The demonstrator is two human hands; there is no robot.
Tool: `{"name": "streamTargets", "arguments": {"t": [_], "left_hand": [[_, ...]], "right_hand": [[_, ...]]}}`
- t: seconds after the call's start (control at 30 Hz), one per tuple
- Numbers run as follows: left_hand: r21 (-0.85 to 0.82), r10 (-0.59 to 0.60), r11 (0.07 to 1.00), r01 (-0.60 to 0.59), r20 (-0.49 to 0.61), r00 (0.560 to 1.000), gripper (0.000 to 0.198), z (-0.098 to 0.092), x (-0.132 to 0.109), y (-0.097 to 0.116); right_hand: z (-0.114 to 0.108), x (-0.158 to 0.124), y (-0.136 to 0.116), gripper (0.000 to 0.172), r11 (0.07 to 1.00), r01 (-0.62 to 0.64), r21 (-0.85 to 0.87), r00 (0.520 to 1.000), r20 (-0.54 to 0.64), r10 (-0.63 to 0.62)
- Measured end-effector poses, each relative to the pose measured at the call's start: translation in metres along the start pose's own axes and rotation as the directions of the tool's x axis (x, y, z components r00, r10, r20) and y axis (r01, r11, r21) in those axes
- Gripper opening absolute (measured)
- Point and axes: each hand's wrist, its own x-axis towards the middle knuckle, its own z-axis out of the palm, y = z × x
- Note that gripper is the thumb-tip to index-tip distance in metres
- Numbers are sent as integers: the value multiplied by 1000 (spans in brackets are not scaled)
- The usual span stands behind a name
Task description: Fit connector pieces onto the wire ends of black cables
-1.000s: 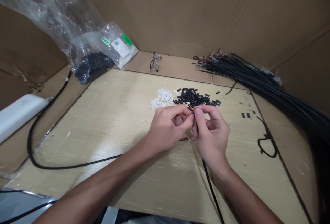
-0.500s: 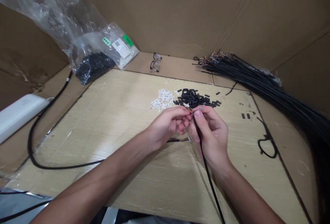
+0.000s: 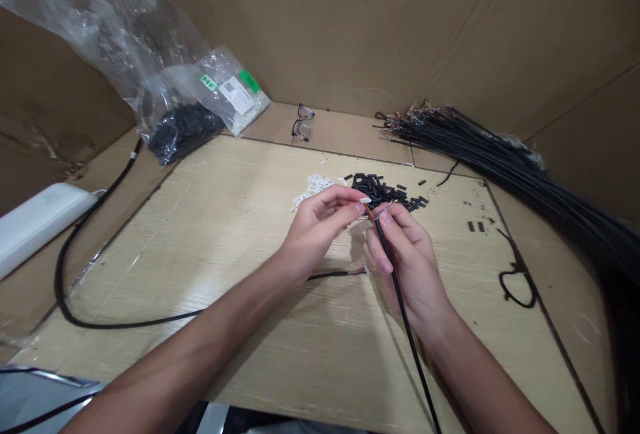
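My right hand (image 3: 407,241) is closed around the end of a black cable (image 3: 399,287), where thin coloured wires come out. A silvery bare wire (image 3: 389,207) sticks up past its thumb. My left hand (image 3: 325,221) pinches a small white connector (image 3: 365,201) between thumb and fingertips, with the orange and dark wires (image 3: 369,210) running from it to the cable. Behind the hands lie a pile of short black tubes (image 3: 380,191) and a pile of small white pieces (image 3: 315,187), partly covered by my left hand. Below, another cable end with a white connector (image 3: 367,270) rests on the board.
A bundle of black cables (image 3: 500,154) lies at the right. Plastic bags (image 3: 185,131) with black and white parts stand back left. Glasses (image 3: 301,129) lie behind the board (image 3: 280,361). A white box (image 3: 45,221) is at left, a black loop (image 3: 518,289) at right.
My left hand has shifted its hold up to the white connector, its fingers now straighter. The right hand stays at the cable end, its lower fingers slightly loosened.
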Motion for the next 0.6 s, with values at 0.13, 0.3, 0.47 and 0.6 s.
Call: {"name": "streamTargets", "arguments": {"t": [0.13, 0.3, 0.47, 0.6], "left_hand": [[-1, -12, 1000, 12, -32, 999, 15, 1, 2, 0], [-28, -91, 996, 90, -43, 995, 13, 0, 3, 0], [5, -91, 996, 91, -16, 996, 13, -2, 4, -2], [33, -46, 998, 46, -2, 999, 9, -3, 4, -2]], "right_hand": [[0, 1, -2, 25, 999, -35, -6, 999, -17, 35], [1, 2, -4, 24, 999, -52, 10, 999, -9, 52], [0, 1, -5, 23, 993, -120, 10, 992, 35, 120], [0, 1, -7, 24, 985, -170, 30, 985, 31, 170]]}}
